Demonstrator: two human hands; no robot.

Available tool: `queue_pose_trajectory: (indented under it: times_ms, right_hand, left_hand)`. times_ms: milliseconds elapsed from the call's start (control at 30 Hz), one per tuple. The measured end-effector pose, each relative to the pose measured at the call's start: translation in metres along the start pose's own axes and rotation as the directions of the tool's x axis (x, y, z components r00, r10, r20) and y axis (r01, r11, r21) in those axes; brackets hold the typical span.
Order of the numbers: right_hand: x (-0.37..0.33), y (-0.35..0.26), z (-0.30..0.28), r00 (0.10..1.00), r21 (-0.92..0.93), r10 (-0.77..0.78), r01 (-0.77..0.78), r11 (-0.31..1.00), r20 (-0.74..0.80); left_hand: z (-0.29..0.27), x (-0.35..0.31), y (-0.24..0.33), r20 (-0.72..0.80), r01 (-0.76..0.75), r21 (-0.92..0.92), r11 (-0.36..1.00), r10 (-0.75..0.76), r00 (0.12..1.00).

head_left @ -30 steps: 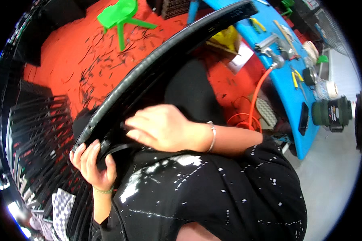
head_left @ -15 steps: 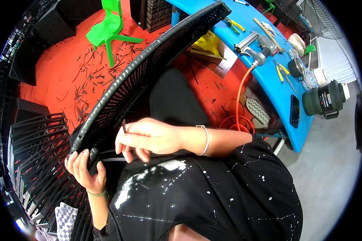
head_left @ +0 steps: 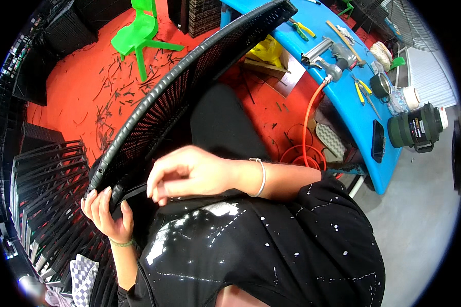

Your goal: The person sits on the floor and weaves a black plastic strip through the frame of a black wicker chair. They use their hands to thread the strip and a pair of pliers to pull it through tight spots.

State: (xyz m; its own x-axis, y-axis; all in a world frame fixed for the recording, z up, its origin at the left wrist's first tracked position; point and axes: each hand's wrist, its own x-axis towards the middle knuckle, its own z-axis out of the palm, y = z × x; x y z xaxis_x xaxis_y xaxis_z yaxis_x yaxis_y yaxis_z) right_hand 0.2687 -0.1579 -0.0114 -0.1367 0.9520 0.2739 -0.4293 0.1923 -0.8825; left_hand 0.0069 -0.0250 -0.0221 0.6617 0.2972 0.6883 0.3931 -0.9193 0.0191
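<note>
A black woven furniture panel (head_left: pixel 161 84) with a thick wrapped rim stands tilted across my lap, running from lower left to the table at upper right. My left hand (head_left: pixel 107 217) grips its lower end, fingers over the rim and thumb apart on the near side. Beside it, my right hand (head_left: pixel 192 171) is closed, its fingertips pinching a flat black strip (head_left: pixel 135 191) that leads to the panel's lower end. Shadow and black clothing hide where the strip enters the weave.
A blue table (head_left: pixel 343 105) at right holds a grey air tool (head_left: pixel 338 69) with an orange hose (head_left: pixel 308 120), yellow-handled pliers (head_left: pixel 362 91) and a phone (head_left: pixel 378 140). A green chair (head_left: pixel 138 33) stands on the red floor among strip scraps. Black slatted frames (head_left: pixel 48 199) are at left.
My right hand has turned over and its loose fingers have closed on the strip near the panel. My left hand keeps its grip. The view has shifted slightly.
</note>
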Motion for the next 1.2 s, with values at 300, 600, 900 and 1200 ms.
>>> queue_pose_trajectory:
  times_ms: [300,600,900,1200]
  right_hand:
    - [0.013,0.017,0.0,0.924,-0.401,-0.12,-0.038,0.915,-0.362]
    - [0.022,0.015,0.013,0.994,-0.972,0.024,0.098,0.215,0.106]
    - [0.019,-0.005,0.032,0.957,-0.915,-0.086,0.29,0.279,0.277]
    - [0.014,-0.007,0.019,0.847,-0.886,-0.465,0.399,0.236,0.258]
  left_hand:
    - [0.004,-0.004,0.0,-0.028,0.005,-0.001,1.0,-0.005,1.0]
    - [-0.013,0.01,0.013,0.078,0.052,-0.04,0.998,-0.049,0.996]
    - [-0.043,0.06,0.041,0.222,0.009,-0.546,0.838,0.134,0.966]
    - [-0.039,0.058,0.031,0.152,0.047,-0.568,0.822,0.048,0.987]
